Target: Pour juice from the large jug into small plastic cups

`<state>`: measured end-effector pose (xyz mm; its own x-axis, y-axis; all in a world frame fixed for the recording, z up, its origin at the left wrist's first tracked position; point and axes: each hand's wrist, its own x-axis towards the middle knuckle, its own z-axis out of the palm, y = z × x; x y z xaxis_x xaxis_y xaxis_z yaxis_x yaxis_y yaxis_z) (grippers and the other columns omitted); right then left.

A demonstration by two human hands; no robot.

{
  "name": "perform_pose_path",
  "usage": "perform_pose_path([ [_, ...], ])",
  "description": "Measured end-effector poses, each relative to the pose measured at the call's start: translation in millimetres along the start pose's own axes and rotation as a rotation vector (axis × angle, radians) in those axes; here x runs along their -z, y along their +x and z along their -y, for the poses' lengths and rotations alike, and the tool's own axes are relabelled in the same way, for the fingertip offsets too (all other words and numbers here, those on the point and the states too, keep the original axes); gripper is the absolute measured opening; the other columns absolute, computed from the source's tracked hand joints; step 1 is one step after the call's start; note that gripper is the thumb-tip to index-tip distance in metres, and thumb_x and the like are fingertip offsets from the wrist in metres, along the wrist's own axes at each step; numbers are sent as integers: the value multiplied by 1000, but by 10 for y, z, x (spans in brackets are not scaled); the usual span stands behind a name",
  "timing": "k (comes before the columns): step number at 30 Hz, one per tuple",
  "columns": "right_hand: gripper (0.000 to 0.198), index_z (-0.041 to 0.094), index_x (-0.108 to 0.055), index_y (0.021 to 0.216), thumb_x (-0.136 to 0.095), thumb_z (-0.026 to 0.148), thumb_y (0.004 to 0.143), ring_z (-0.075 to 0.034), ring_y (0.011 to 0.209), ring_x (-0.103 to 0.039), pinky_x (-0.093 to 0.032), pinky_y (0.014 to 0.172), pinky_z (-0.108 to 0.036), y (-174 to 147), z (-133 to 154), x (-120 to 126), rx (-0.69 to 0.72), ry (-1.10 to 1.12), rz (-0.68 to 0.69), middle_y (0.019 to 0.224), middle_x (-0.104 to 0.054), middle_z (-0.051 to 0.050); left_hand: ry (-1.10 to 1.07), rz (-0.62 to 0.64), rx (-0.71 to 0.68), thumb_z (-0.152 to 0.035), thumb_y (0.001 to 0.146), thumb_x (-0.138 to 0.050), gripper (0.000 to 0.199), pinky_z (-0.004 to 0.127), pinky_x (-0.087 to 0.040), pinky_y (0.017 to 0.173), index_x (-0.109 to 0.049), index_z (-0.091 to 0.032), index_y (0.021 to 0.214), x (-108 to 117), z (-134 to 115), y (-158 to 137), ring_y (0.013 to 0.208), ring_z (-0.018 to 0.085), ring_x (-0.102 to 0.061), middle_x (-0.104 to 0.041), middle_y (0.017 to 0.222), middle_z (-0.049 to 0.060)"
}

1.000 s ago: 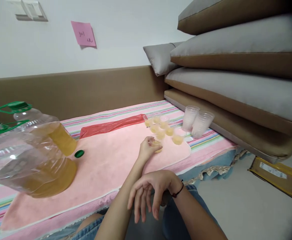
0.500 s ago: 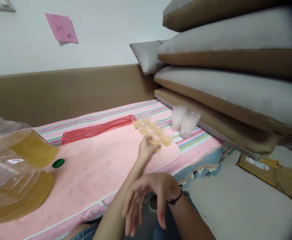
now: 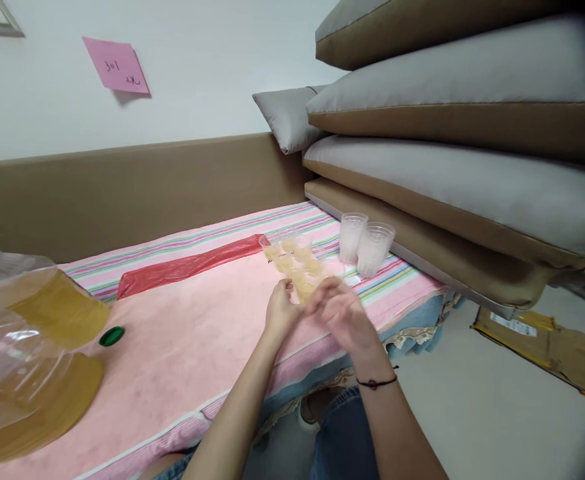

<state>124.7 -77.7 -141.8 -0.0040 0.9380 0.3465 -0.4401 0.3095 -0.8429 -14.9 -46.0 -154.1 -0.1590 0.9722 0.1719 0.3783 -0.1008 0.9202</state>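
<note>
My left hand [image 3: 281, 311] is curled around a clear plastic cup [image 3: 303, 291] of pale yellow liquid, at the near side of a group of similar cups. Close to the same cup is my right hand [image 3: 343, 313], blurred by motion, its fingers apart and holding nothing that I can see. Whether it touches the cup, I cannot tell. Behind both hands, several filled cups [image 3: 303, 250] stand close together on a pink mat [image 3: 197, 347]. Two stacks of clear cups, the left stack [image 3: 352, 239] and the right stack [image 3: 373, 252], stand beyond, to the right.
Large clear jugs [image 3: 37, 393] of yellow liquid stand at the left, with a green cap [image 3: 111, 336] beside them. A flattened red plastic bag [image 3: 192, 265] lies behind the mat. Thick grey-brown cushions [image 3: 452, 160] are piled at the right. Cardboard [image 3: 542, 353] lies on the floor.
My right hand has risen and moved forward from near my lap to the cups. My left hand stays at the near cup, shifted slightly. The view has moved a little.
</note>
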Motion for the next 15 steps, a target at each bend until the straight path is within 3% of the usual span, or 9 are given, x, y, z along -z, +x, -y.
perform_pose_path([
  [1,71,18,-54,100,-70,76,63,-22,76,-62,-54,74,-37,73,-6,129,84,-106,-299,83,-58,-6,34,12,0,-32,47,-90,67,38,-50,82,-59,-18,104,64,-28,-40,93,25,-63,-66,109,11],
  [2,62,19,-50,104,-66,69,71,-21,84,-60,-52,82,-38,149,-24,261,131,-166,-483,90,-56,-6,75,33,0,-34,49,-89,67,39,-49,83,-59,-17,106,134,-59,-84,95,26,-63,-65,112,12],
  [5,53,20,-41,111,-61,50,71,-22,110,-52,-42,101,-40,342,-135,640,228,-332,-857,114,-50,-9,161,102,-15,-37,59,-83,59,38,-49,82,-59,-18,109,360,-124,-223,96,25,-63,-64,120,12],
  [7,57,19,-42,112,-64,43,65,-25,118,-48,-36,107,-43,422,-236,847,219,-442,-944,122,-48,-11,154,107,-38,-37,65,-79,50,36,-49,79,-60,-19,108,502,-113,-307,94,23,-63,-65,120,10],
  [10,65,15,-47,115,-71,36,58,-30,123,-46,-29,112,-44,523,-381,1066,145,-570,-926,126,-50,-15,96,27,-61,-39,72,-73,40,32,-48,72,-62,-21,105,672,0,-411,91,21,-63,-65,115,9],
  [15,75,16,-45,120,-74,36,54,-30,119,-51,-37,106,-43,769,-527,1261,69,-683,-874,127,-52,-15,24,-119,-63,-42,76,-69,31,30,-47,66,-64,-21,98,823,206,-533,79,18,-62,-67,99,6],
])
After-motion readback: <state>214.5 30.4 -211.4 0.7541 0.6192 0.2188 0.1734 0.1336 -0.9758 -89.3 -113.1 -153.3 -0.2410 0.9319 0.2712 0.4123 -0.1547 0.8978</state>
